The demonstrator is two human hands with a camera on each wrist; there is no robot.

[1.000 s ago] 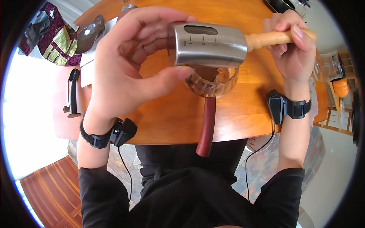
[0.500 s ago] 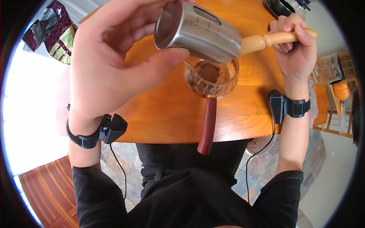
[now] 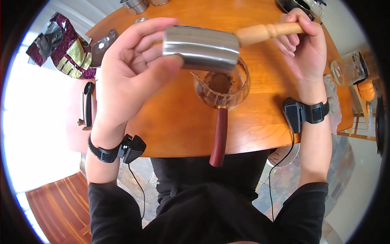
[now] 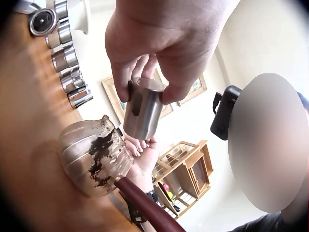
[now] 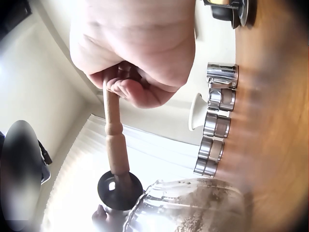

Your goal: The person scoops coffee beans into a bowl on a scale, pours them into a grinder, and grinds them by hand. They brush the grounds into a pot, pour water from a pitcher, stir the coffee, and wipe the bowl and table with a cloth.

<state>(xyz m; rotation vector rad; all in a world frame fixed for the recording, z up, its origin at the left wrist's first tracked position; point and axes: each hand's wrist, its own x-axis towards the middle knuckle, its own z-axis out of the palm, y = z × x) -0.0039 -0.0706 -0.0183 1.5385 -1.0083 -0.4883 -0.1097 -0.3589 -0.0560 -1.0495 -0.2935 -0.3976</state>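
Observation:
In the head view my left hand [image 3: 126, 77] grips the closed end of a steel cup [image 3: 201, 46] between thumb and fingers. The cup lies sideways in the air over a ribbed glass pot [image 3: 227, 95] that has brown powder [image 3: 219, 83] inside and a dark red handle [image 3: 219, 136]. My right hand [image 3: 306, 53] pinches the end of a turned wooden handle [image 3: 264, 33], whose other end goes into or meets the cup. The right wrist view shows the wooden handle [image 5: 114, 130] reaching into the cup's dark opening [image 5: 120, 191].
At the left are a purple bag [image 3: 69, 51], a clear scoop [image 3: 103, 46] and a black-handled tool [image 3: 87, 103]. Several metal-lidded jars [image 5: 219, 99] stand along the table's far side. A cloth [image 3: 332, 103] lies at the right edge.
The cup has moved left and levelled out from its tilt, and its slot has turned away from the head camera. The right hand and wooden handle have shifted left too.

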